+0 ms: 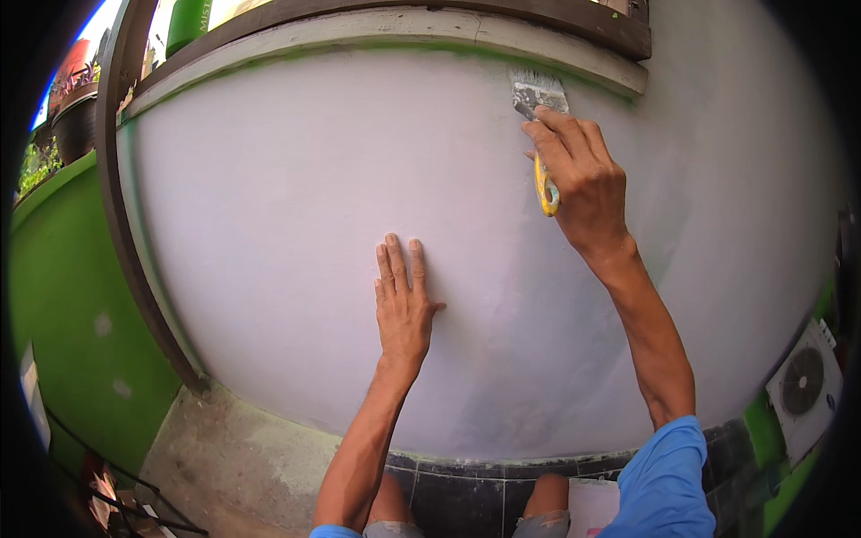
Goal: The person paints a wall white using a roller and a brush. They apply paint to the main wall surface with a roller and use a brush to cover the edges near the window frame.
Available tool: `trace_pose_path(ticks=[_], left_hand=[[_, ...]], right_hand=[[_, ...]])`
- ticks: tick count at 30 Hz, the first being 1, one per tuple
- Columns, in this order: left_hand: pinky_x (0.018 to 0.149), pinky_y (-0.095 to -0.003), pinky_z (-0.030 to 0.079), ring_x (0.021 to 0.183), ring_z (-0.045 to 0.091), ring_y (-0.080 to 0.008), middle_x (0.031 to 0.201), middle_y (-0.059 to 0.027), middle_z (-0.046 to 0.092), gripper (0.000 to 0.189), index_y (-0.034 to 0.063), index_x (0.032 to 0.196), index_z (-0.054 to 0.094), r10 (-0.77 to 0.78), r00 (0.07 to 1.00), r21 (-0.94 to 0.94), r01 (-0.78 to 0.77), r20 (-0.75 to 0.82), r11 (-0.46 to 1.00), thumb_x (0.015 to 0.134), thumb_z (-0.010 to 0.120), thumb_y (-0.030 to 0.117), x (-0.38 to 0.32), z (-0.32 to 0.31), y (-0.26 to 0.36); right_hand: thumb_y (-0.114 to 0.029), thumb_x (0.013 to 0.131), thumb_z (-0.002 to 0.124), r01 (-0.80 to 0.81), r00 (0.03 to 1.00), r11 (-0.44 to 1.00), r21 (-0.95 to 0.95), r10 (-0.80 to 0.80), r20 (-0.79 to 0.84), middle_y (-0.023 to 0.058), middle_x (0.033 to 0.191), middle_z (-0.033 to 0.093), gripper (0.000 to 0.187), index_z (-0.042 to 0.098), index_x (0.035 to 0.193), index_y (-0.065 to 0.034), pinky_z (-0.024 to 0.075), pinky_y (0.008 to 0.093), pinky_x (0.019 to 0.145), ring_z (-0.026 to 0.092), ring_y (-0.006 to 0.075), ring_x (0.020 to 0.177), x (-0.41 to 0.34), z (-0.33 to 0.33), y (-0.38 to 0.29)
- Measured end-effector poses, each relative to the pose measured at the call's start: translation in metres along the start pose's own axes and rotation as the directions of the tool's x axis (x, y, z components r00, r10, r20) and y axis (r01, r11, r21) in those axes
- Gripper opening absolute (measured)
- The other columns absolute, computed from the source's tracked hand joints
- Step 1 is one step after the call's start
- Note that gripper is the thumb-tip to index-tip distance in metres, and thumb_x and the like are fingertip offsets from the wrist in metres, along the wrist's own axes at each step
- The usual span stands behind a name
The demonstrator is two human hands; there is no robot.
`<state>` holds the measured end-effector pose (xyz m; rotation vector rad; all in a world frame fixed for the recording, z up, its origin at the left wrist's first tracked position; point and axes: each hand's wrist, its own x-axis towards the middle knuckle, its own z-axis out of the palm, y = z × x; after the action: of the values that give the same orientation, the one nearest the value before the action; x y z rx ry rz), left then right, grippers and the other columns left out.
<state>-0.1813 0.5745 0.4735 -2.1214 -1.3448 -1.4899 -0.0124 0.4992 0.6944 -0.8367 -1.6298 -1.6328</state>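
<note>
My right hand (pixel 582 161) grips a flat paintbrush (pixel 540 94) with a yellow handle, its bristles against the wall just under the ledge. White paint coats the bristles and part of the ferrule. Most of the wall (pixel 303 168) has a pale white-lilac coat, with a greyer patch below and around my right wrist. My left hand (pixel 405 289) lies flat on the wall's middle, fingers pointing up and slightly apart, holding nothing. A thin green strip shows along the wall's top edge beneath the cream ledge (pixel 403 28).
A brown wooden post (pixel 111 202) and a green wall (pixel 74 282) stand at left, with a potted plant (pixel 75 124) behind. Dark tiles (pixel 457 501) and bare concrete (pixel 229 457) lie below. An air-conditioner outdoor unit (pixel 804 387) is at right, and a black metal frame (pixel 107 464) at lower left.
</note>
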Motion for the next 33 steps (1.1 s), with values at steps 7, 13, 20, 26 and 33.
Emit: trace_pose_path(ticks=[7, 13, 20, 26, 33], left_hand=[[0.110, -0.0589, 0.047, 0.154, 0.017, -0.0427, 0.168, -0.0224, 0.011, 0.112, 0.0114, 0.162, 0.018, -0.006, 1.000, -0.003, 0.006, 0.021, 1.000, 0.075, 0.087, 0.019, -0.001, -0.002, 0.000], [0.110, -0.0588, 0.047, 0.153, 0.018, -0.0433, 0.167, -0.0239, 0.011, 0.113, 0.0110, 0.162, 0.017, -0.008, 0.999, 0.010, 0.008, 0.033, 1.000, 0.074, 0.088, 0.017, 0.000, -0.001, 0.001], [0.108, -0.0589, 0.048, 0.153, 0.019, -0.0444, 0.167, -0.0252, 0.012, 0.115, 0.0103, 0.162, 0.017, 0.004, 1.000, 0.012, -0.005, 0.024, 1.000, 0.073, 0.089, 0.016, 0.000, 0.000, 0.003], [0.110, -0.0607, 0.046, 0.153, 0.018, -0.0444, 0.167, -0.0247, 0.012, 0.115, 0.0110, 0.163, 0.017, -0.023, 0.999, 0.018, 0.022, 0.045, 1.000, 0.073, 0.089, 0.016, -0.001, -0.008, 0.001], [0.110, -0.0619, 0.044, 0.154, 0.017, -0.0435, 0.168, -0.0224, 0.011, 0.113, 0.0125, 0.163, 0.017, 0.005, 1.000, -0.024, -0.005, 0.002, 1.000, 0.074, 0.088, 0.016, -0.001, 0.004, 0.003]], right_hand=[[-0.001, 0.075, 0.082, -0.051, 0.999, 0.999, 0.012, 0.051, -0.003, 0.0070, 0.116, 0.072, 0.040, 0.072, 0.113, -0.0080, 0.0617, 0.0368, 0.080, 0.068, 0.0270, 0.101, -0.014, -0.018, 0.020], [0.000, 0.076, 0.082, -0.088, 0.996, 0.996, 0.027, 0.089, -0.029, 0.0078, 0.118, 0.072, 0.041, 0.072, 0.115, -0.0075, 0.0609, 0.0378, 0.085, 0.068, 0.0274, 0.103, -0.030, -0.041, 0.053], [-0.002, 0.077, 0.082, -0.080, 0.996, 0.996, 0.044, 0.079, 0.032, 0.0091, 0.113, 0.072, 0.035, 0.072, 0.110, -0.0067, 0.0620, 0.0360, 0.081, 0.070, 0.0272, 0.098, -0.051, -0.072, 0.048], [0.004, 0.080, 0.077, -0.232, 0.971, 0.972, 0.034, 0.233, -0.047, 0.0098, 0.108, 0.068, 0.030, 0.070, 0.108, -0.0039, 0.0613, 0.0366, 0.076, 0.071, 0.0281, 0.093, -0.047, -0.071, 0.050], [0.004, 0.082, 0.074, -0.215, 0.968, 0.960, 0.181, 0.234, -0.092, 0.0093, 0.100, 0.066, 0.025, 0.069, 0.106, -0.0039, 0.0594, 0.0350, 0.073, 0.070, 0.0267, 0.086, -0.008, -0.031, 0.011]])
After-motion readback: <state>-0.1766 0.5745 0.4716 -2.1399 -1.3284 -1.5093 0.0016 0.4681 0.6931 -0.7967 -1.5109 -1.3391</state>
